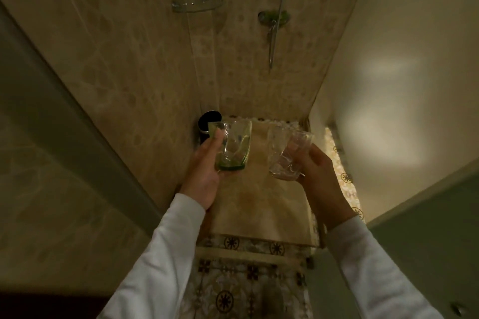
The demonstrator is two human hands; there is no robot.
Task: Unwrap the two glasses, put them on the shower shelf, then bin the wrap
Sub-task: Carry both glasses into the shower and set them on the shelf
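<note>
The left hand curls its fingers around a green glass and the right hand grips a clear glass, both wrapped in crinkled film, well below the shower shelf.

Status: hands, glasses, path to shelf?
Left hand grips green glass, right hand grips clear glass. Clear wrap seems on both. Shower shelf above, nothing in the way.

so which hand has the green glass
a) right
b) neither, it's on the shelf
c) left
c: the left hand grips the green glass, while the right hand holds the clear glass.
</note>
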